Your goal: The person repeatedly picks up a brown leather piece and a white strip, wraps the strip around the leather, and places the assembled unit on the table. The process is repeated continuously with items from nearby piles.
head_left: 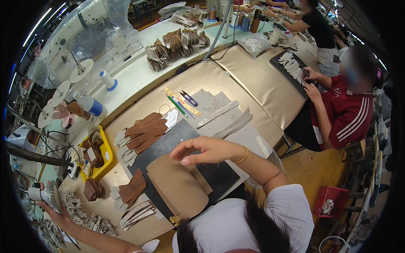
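At the far left, my left hand (pixel 63 217) is wrapped round the silver head of a lamp (pixel 51 197), with part of the fingers hidden behind it. My right hand (pixel 204 151) hovers over the table with loosely curved fingers and nothing in it. Below it lies a curled brown sheet (pixel 175 185), resting on a black board (pixel 217 175). Beside the board are fanned brown leather strips (pixel 147 130) and a smaller bundle of brown strips (pixel 133 187). Thin grey strips (pixel 236 124) lie beyond my right hand.
A yellow tray (pixel 110 154) holds brown pieces at the left. Purple thread snips (pixel 189 98), a green pencil (pixel 177 106) and a yellow ruler (pixel 183 101) lie further back. Stacked strips (pixel 177 44) stand on the white ledge. A co-worker in red (pixel 344 109) works at the right.
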The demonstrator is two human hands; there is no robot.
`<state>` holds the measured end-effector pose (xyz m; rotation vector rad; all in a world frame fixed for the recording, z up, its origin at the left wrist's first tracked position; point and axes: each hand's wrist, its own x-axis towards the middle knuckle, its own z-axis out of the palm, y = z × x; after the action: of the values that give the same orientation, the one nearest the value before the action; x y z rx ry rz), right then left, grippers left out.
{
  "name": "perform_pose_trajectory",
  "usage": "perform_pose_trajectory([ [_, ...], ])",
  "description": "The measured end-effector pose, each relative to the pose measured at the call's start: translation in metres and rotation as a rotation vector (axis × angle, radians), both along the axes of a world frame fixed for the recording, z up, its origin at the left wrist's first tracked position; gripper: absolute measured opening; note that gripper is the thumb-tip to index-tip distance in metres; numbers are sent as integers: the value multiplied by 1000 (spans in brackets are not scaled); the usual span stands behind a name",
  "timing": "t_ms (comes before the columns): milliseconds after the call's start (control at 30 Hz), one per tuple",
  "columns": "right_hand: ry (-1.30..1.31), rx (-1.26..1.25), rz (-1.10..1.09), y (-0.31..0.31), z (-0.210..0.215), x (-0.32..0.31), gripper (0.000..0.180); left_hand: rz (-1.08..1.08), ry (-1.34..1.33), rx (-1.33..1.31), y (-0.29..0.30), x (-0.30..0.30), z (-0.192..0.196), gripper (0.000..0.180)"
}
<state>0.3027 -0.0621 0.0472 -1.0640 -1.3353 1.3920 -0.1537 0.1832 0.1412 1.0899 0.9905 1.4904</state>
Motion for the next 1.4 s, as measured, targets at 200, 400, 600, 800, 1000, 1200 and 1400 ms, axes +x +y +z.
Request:
perform_pose_trajectory([
  [200, 5, 10, -14, -1, -6, 1, 42, 76, -35, 35, -7, 11, -5, 78],
  [400, -230, 96, -312, -15, 0, 33, 33, 182, -109, 58, -19, -11, -16, 79],
  [600, -564, 69, -984, -38, -28, 118, 19, 541, -339, 294, -45, -62, -67, 47],
  [800, -1021, 19, -703, -33, -92, 129, 16, 450, -462, 205, -83, -94, -128, 27],
  [1000, -1231, 271, -567, 2, -117, 119, 19, 235, -510, 13, -94, -42, -150, 28],
  [1200, -1278, 356, -491, 9, -124, 110, 12, 51, -211, -160, -89, 33, -145, 31],
  [1400, -1227, 373, -480, 6, -120, 108, 14, -187, 290, -172, -41, 108, -163, 34],
])
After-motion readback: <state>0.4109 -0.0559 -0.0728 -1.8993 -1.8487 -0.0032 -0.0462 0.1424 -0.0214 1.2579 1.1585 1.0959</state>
